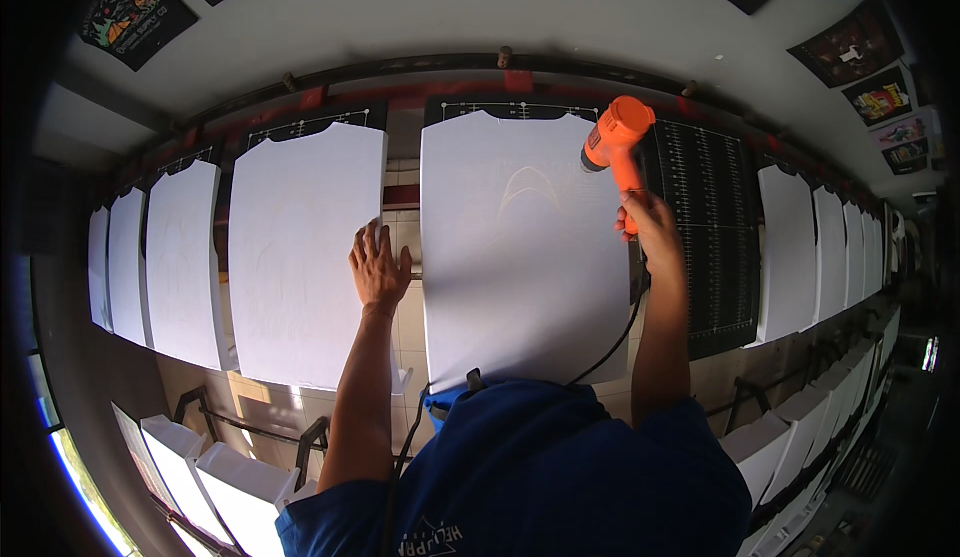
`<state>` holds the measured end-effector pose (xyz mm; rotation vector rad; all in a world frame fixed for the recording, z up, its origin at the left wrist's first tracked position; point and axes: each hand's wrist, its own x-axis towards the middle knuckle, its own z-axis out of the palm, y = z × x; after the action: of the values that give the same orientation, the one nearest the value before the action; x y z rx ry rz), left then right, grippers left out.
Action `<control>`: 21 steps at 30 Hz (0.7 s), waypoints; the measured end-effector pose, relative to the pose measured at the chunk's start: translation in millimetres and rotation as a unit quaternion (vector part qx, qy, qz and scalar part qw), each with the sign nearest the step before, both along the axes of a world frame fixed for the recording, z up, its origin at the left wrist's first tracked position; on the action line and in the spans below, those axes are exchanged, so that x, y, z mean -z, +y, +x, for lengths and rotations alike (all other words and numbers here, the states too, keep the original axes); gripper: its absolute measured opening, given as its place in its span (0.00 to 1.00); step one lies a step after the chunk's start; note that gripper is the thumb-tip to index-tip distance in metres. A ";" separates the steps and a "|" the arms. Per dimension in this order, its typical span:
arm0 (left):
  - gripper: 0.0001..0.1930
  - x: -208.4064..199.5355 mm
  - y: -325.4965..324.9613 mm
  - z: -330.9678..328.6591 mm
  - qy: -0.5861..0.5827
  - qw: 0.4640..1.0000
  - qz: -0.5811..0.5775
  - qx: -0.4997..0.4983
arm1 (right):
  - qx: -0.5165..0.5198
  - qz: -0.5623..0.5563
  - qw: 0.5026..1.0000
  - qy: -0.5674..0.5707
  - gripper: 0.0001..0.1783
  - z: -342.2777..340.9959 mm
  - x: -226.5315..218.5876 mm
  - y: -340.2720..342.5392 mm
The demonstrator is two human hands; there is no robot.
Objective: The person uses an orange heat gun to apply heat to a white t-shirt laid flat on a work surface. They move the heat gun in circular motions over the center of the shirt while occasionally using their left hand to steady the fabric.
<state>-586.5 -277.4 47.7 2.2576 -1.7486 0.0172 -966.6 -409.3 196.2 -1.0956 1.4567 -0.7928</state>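
Your right hand (652, 227) gripped the handle of the orange heat gun (624, 127), its fingers (630, 202) curled around it. The gun hung over the upper right part of the middle white garment (520, 287), nozzle turned left, near a faint arched mark (530, 179). Your left hand (380, 269), fingers slightly spread, was at the right edge of the neighbouring white garment (300, 267); whether it touched, you couldn't tell.

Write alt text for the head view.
A person's right hand holds an orange heat gun above the upper right of a white shirt marked with a faint arch. The left hand is at the edge of the neighbouring shirt.
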 end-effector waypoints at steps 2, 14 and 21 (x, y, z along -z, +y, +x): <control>0.27 1.1 -0.4 0.2 -0.007 1.000 -0.008 0.003 | 0.012 0.012 1.000 -0.017 0.16 -2.9 -2.2 -5.2; 0.26 0.2 -0.5 -0.2 -0.016 1.000 0.005 0.001 | 0.001 0.033 0.999 0.007 0.16 -5.1 -12.9 12.1; 0.26 1.2 0.5 0.0 -0.009 1.000 -0.007 0.009 | -0.001 0.029 1.000 -0.001 0.16 -3.2 -17.3 31.6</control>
<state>-586.5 -276.8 46.4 2.2374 -1.7724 0.0451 -969.8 -377.7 213.5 -1.0509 1.4679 -0.7456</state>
